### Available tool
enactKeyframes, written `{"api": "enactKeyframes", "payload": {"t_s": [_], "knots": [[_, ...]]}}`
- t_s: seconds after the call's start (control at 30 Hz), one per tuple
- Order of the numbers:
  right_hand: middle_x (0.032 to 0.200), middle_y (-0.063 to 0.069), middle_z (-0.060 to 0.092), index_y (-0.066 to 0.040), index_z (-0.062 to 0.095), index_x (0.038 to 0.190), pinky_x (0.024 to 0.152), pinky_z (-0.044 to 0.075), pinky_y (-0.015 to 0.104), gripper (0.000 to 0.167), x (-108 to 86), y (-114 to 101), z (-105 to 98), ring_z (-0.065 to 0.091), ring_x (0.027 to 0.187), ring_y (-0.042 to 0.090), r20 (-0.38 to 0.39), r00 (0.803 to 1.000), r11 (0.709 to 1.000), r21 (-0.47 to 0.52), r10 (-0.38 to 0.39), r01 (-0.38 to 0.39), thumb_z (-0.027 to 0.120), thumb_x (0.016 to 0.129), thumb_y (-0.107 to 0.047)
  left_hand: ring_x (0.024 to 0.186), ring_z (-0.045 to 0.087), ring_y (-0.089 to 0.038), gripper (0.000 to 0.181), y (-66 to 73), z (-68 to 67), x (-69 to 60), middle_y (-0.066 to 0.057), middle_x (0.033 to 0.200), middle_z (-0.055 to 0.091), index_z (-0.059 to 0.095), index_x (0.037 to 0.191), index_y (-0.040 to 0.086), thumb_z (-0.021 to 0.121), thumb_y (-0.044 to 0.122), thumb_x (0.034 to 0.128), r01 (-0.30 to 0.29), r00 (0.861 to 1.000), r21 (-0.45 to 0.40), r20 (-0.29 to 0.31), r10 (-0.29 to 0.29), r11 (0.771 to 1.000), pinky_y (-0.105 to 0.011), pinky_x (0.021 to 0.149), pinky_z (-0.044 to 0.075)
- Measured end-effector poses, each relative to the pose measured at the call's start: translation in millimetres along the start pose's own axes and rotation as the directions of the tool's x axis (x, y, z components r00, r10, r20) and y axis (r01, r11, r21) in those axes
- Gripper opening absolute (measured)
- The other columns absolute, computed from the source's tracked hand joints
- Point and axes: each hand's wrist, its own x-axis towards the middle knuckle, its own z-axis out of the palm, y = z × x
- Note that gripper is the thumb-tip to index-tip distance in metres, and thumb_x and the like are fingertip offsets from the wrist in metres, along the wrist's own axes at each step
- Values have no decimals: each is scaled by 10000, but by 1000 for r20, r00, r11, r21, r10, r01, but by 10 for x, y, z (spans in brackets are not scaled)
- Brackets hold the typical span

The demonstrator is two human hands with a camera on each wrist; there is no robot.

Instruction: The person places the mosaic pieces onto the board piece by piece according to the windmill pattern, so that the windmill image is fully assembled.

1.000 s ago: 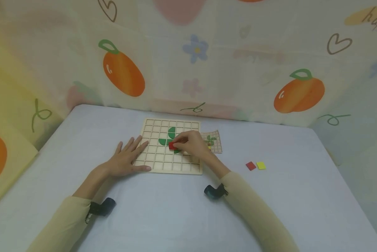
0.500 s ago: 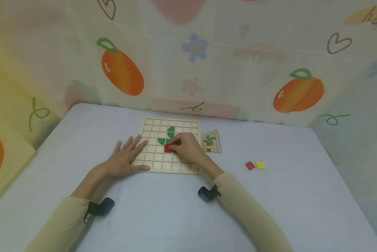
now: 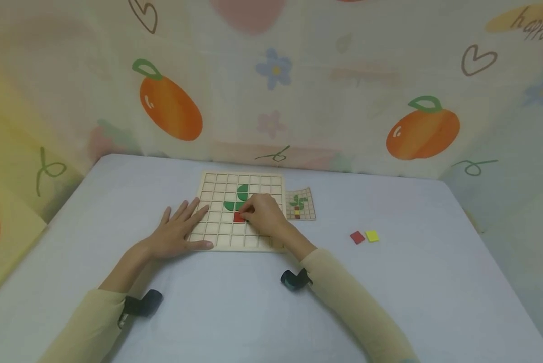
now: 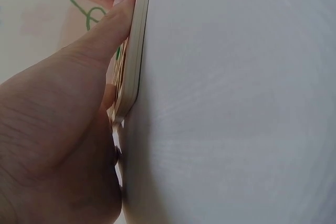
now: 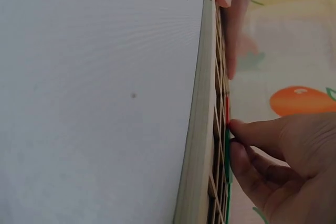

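A wooden grid board (image 3: 225, 242) lies on the white-covered table. My left hand (image 3: 173, 234) is spread flat over its left edge, with the thumb (image 4: 122, 6) on the near left corner. My right hand (image 3: 266, 217) is over the board's middle, thumb and fingers pinching at a red square tile (image 3: 238, 217) that lies at the grid cells. In the right wrist view the thumb tip touches that red tile (image 5: 227, 108), beside a green piece (image 5: 227, 156). Green rounded pieces (image 3: 242, 192) sit in cells just above; my right fingers hide others partly.
A printed pattern card (image 3: 308, 207) lies against the board's right side, showing a green, red and yellow figure. Farther right on the table are a loose red tile (image 3: 357, 237) and a yellow tile (image 3: 372, 236). A patterned cloth (image 3: 335, 126) hangs behind.
My right hand has moved slightly left and down with the red tile, which now lies lower and flatter on the grid. The left hand stays on the board. The head view has shifted slightly.
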Motion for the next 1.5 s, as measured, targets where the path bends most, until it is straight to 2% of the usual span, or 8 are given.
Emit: {"api": "enactKeyframes", "payload": {"t_s": [0.27, 0.33, 0.47, 0.63, 0.87, 1.03, 1.3, 1.5], "knots": [[951, 31, 716, -59, 765, 961, 731, 503, 211, 101, -23, -61, -22, 633, 852, 123, 20, 1000, 999, -44, -7, 8, 676, 929, -93, 1475, -59, -441, 997, -101, 83, 22, -181, 1635, 17, 190, 1570, 97, 636, 621, 849, 0, 1000, -3, 8, 0, 1000, -654, 1108, -115], [961, 29, 719, -63, 765, 972, 750, 505, 219, 107, -26, -80, -36, 634, 865, 125, 29, 1000, 999, -52, -5, 6, 672, 932, -98, 1470, -49, -456, 990, -108, 94, 16, -194, 1631, 34, 204, 1566, 87, 646, 606, 848, -18, 1000, -19, -11, 18, 1000, -662, 1103, -114], [971, 19, 722, -73, 765, 995, 764, 503, 222, 119, -55, -116, -83, 628, 868, 116, 32, 999, 997, -73, 4, -2, 667, 938, -109, 1459, -20, -485, 973, -69, 84, -1, -227, 1619, 69, 239, 1551, 57, 661, 581, 848, -45, 998, -36, -34, 44, 998, -683, 1093, -98], [969, 22, 730, -61, 758, 1007, 747, 512, 215, 118, -120, -111, -189, 640, 850, 124, 10, 1000, 997, -77, -7, 7, 674, 928, -88, 1464, -17, -475, 985, -51, 70, 0, -220, 1621, 68, 239, 1551, 56, 653, 601, 843, -23, 999, -8, -22, 23, 1000, -673, 1103, -91], [994, 32, 720, -37, 741, 1035, 794, 526, 249, 135, -236, 27, -363, 639, 889, 144, 3, 999, 999, -29, 41, -41, 670, 922, -57, 1463, -18, -479, 989, -5, 23, 1, -226, 1620, 59, 224, 1554, 52, 670, 578, 844, 1, 1000, -2, -1, -1, 1000, -675, 1103, -86], [981, 30, 717, -42, 746, 1036, 803, 527, 261, 144, -319, 133, -466, 631, 883, 153, -26, 998, 997, -45, 56, -57, 676, 911, -49, 1469, -34, -462, 987, -7, 13, 11, -208, 1627, 36, 205, 1563, 70, 655, 587, 853, 15, 1000, 13, 24, -15, 1000, -671, 1107, -84], [994, 55, 720, -18, 741, 1052, 840, 543, 294, 167, -494, 273, -682, 642, 903, 172, -31, 999, 997, -71, 25, -27, 700, 892, -41, 1465, -35, -472, 989, -38, 0, -9, -214, 1626, 32, 208, 1561, 64, 660, 583, 851, 13, 1000, 20, 18, -14, 1000, -674, 1102, -93], [1022, 88, 718, -2, 731, 1068, 840, 550, 321, 184, -669, 432, -883, 650, 929, 192, -20, 999, 998, -37, 42, -43, 702, 889, -33, 1471, -51, -455, 990, -37, -1, 19, -205, 1629, 11, 200, 1564, 74, 652, 594, 853, 14, 999, 10, 29, -14, 1000, -654, 1110, -115]]}}
